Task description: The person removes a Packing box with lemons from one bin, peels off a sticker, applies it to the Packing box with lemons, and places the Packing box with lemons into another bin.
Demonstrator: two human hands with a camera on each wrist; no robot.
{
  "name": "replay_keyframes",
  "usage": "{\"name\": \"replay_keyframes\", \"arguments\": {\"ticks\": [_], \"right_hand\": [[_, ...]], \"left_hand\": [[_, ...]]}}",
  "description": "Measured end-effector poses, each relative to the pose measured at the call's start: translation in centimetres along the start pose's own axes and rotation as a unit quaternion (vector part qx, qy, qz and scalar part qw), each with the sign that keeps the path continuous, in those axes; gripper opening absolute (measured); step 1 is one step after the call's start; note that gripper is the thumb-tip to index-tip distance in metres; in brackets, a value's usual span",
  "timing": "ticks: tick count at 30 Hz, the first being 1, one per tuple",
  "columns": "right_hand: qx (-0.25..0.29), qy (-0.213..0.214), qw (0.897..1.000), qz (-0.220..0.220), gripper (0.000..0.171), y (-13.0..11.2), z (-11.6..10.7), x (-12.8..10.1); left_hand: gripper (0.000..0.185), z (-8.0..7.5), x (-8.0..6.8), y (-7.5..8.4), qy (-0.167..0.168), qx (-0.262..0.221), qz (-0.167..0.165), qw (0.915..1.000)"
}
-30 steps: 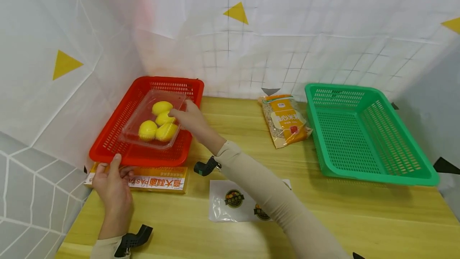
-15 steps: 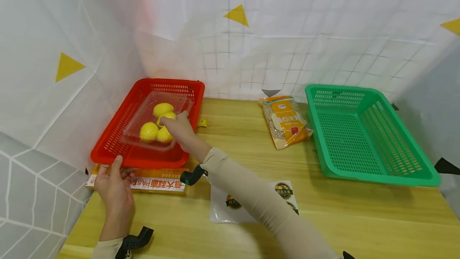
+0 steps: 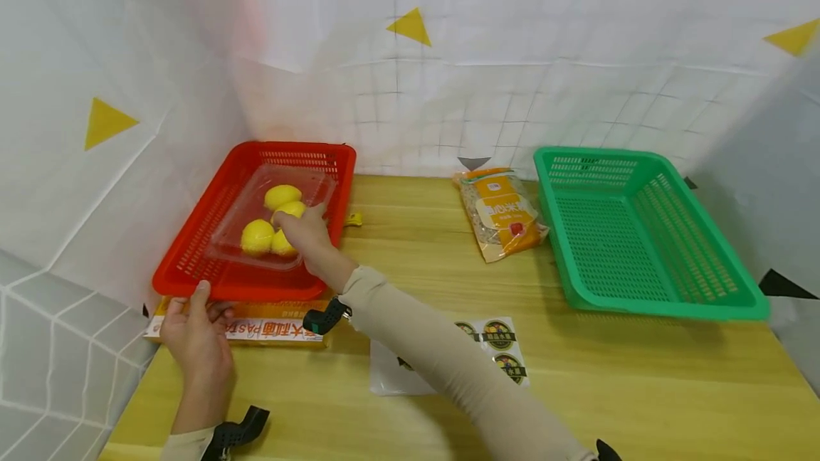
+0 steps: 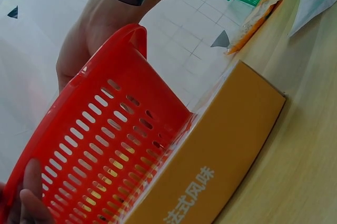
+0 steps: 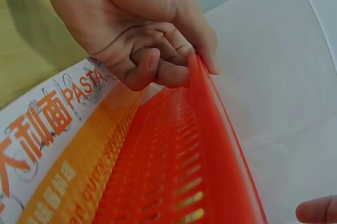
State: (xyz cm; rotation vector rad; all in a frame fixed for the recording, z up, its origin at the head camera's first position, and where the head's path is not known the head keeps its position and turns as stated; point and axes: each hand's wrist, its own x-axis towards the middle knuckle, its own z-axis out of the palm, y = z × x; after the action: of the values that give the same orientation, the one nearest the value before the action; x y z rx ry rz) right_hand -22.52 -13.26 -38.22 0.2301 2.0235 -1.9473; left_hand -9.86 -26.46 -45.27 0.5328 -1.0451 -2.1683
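The right wrist view shows what the head view cannot: the left hand [image 5: 142, 29] pinches the near rim of the red basket [image 3: 192, 262], thumb on the outer edge, fingers curled under it. The basket rests partly on an orange pasta box [image 3: 269, 329] at the table's left. Inside it sits a clear tray of lemons [image 3: 269, 223]. The right hand [image 3: 306, 233], arm stretched forward, grips that tray's near right edge; its fingers are partly hidden.
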Motion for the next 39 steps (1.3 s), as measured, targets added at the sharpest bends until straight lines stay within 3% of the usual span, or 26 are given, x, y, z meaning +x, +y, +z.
{"name": "replay_keyframes", "arguments": {"ticks": [6,11,25,39], "right_hand": [[0.020,0.007,1.000,0.022,0.110,0.7,1.0,0.0],[0.037,0.022,0.998,0.043,0.107,1.0,1.3,0.4],[0.041,0.051,0.996,0.058,0.100,0.5,1.5,1.1],[0.050,0.047,0.996,0.052,0.107,0.8,1.0,1.3]], "left_hand": [[0.046,-0.4,-0.1,-0.1,0.001,-0.021,0.008,0.9997],[0.053,-0.5,-0.2,-0.1,0.003,-0.025,0.003,0.9997],[0.057,-0.2,0.1,-0.1,-0.014,-0.022,0.027,0.9993],[0.062,-0.2,0.0,-0.3,-0.020,-0.006,0.018,0.9996]]}}
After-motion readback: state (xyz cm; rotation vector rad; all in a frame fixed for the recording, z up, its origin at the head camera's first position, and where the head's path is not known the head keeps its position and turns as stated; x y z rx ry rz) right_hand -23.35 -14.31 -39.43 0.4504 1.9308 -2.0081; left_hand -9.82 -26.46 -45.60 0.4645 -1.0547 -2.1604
